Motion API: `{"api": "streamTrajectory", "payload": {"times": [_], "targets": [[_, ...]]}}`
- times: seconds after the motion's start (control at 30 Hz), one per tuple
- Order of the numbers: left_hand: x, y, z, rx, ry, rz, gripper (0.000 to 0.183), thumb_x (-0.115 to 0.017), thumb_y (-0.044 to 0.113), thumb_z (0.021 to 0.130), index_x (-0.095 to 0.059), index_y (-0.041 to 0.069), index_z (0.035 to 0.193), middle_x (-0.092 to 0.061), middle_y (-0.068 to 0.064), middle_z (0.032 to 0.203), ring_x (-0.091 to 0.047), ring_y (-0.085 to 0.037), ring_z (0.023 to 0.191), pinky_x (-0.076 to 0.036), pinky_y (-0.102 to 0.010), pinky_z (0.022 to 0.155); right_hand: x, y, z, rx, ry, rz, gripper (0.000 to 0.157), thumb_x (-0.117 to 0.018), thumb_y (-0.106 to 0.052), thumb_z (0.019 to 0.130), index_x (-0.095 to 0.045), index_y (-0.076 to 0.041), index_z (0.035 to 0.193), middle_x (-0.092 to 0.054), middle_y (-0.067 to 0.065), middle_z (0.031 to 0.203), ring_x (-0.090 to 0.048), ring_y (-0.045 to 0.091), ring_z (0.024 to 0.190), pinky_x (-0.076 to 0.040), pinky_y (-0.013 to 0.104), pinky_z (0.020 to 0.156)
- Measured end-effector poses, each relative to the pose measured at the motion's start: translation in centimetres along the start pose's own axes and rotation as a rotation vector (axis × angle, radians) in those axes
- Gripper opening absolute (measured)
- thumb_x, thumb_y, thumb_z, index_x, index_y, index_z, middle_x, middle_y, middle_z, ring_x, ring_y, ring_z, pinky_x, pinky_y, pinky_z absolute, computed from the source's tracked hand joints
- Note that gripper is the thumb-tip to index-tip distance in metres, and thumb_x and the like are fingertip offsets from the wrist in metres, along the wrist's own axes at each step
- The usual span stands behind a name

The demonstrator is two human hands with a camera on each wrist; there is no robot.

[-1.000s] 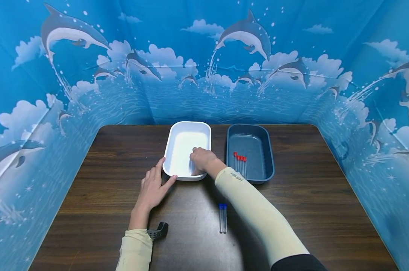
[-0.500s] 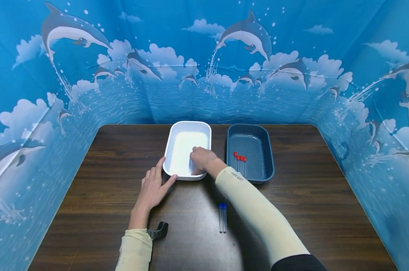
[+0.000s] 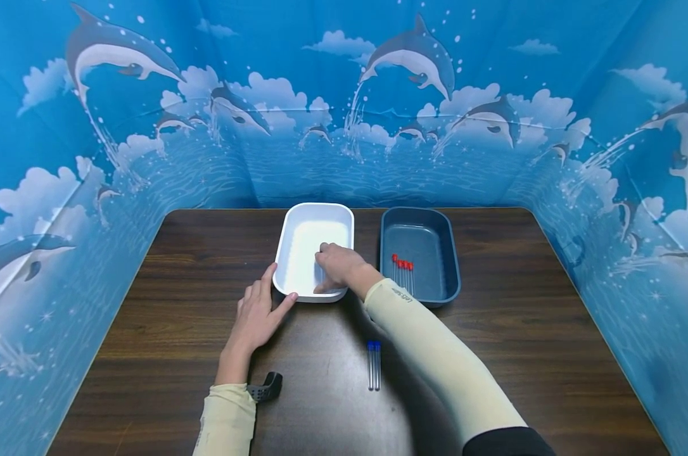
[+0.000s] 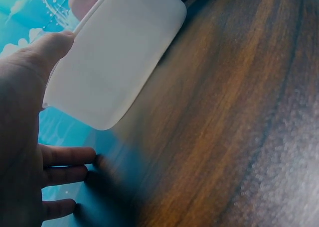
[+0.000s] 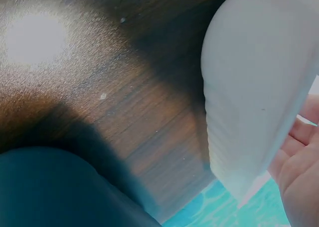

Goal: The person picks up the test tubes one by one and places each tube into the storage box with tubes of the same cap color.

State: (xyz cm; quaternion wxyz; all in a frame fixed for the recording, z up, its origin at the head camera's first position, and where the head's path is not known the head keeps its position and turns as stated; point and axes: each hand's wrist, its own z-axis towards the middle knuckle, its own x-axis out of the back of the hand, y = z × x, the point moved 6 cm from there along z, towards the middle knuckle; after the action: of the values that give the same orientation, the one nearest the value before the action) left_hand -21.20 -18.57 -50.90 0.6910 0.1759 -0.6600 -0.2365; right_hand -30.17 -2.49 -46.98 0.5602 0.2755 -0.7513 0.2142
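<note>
In the head view, my left hand point(image 3: 255, 315) rests at the near left corner of a white tray point(image 3: 281, 253), fingers spread and thumb on its front rim. The left wrist view shows that thumb point(image 4: 55, 45) against the tray's outer wall. My right hand point(image 3: 339, 266) reaches over the near right rim into the white tray, its thumb spread apart from the fingers. A faint clear thing seems to lie by its fingers, too indistinct to name. The right wrist view shows the palm point(image 5: 301, 172) beyond the tray wall, with the fingertips hidden.
A dark blue tray point(image 3: 450, 253) stands to the right, with several red-capped clear tubes point(image 3: 403, 272) inside. Two blue-capped clear tubes point(image 3: 374, 366) lie side by side on the wooden table point(image 3: 178, 316) in front. A dolphin-print curtain point(image 3: 332, 158) surrounds the table.
In the white tray, my right thumb and fingers have spread apart and shifted slightly left. My left hand stays at the tray's corner.
</note>
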Motion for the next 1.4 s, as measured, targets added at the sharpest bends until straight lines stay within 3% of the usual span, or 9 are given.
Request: {"api": "streamTrajectory", "payload": {"times": [0.37,0.57,0.97,1.4], "targets": [[-0.1,-0.2,0.0,0.007,-0.008,0.003,0.085,-0.043,0.069,0.093,-0.007,0.029,0.158,-0.045,-0.018,0.137,-0.04,-0.036,0.121,-0.03,-0.061,0.095,1.0,-0.1,-0.8,0.002,0.01,0.119,0.084,-0.066,-0.063,0.083,-0.048,-0.009,0.145,-0.047,0.01,0.142,-0.048,0.022,0.126,-0.041,0.036,0.104],[-0.1,-0.1,0.0,0.008,-0.005,0.003,0.086,-0.043,0.071,0.092,-0.007,0.03,0.158,-0.045,-0.018,0.138,-0.04,-0.036,0.121,-0.03,-0.061,0.095,1.8,0.3,-2.3,0.001,0.073,0.222,0.083,-0.067,-0.059,0.085,-0.046,-0.009,0.147,-0.045,0.011,0.147,-0.045,0.023,0.131,-0.039,0.038,0.106],[-0.3,-0.3,-0.1,-0.003,0.008,-0.001,0.086,-0.045,0.069,0.092,-0.007,0.03,0.158,-0.045,-0.018,0.138,-0.04,-0.036,0.12,-0.03,-0.061,0.095,2.8,1.3,-7.9,0.005,0.245,0.334,0.082,-0.07,-0.059,0.083,-0.049,-0.008,0.144,-0.05,0.011,0.141,-0.052,0.022,0.124,-0.045,0.038,0.099],[-0.4,-0.4,0.0,-0.002,0.012,-0.001,0.086,-0.046,0.069,0.092,-0.006,0.03,0.158,-0.045,-0.019,0.137,-0.04,-0.036,0.119,-0.03,-0.059,0.093,0.4,2.3,-14.6,-0.005,0.3,0.385,0.085,-0.068,-0.063,0.082,-0.049,-0.009,0.145,-0.052,0.008,0.139,-0.055,0.018,0.117,-0.049,0.037,0.094]]}}
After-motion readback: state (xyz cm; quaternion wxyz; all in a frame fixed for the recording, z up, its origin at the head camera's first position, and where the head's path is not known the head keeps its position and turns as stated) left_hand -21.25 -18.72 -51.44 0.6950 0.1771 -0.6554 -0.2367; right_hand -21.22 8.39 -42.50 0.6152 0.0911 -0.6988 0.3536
